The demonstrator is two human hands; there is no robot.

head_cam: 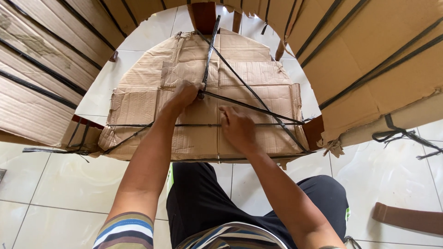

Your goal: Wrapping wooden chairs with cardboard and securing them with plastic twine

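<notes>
A person stands over a large cardboard-wrapped bundle (194,115) resting on a white tiled floor (60,184), with more strapped cardboard bundles (378,60) on both sides. The left hand (186,93) grips a black plastic strap (249,107), fingers closed around it. The right hand (236,127) presses the cardboard, fingers curled at another strap (138,125).

Brown cardboard wrapping (194,92), black straps (249,107), striped sleeve (127,230), white floor tiles (60,184)
</notes>
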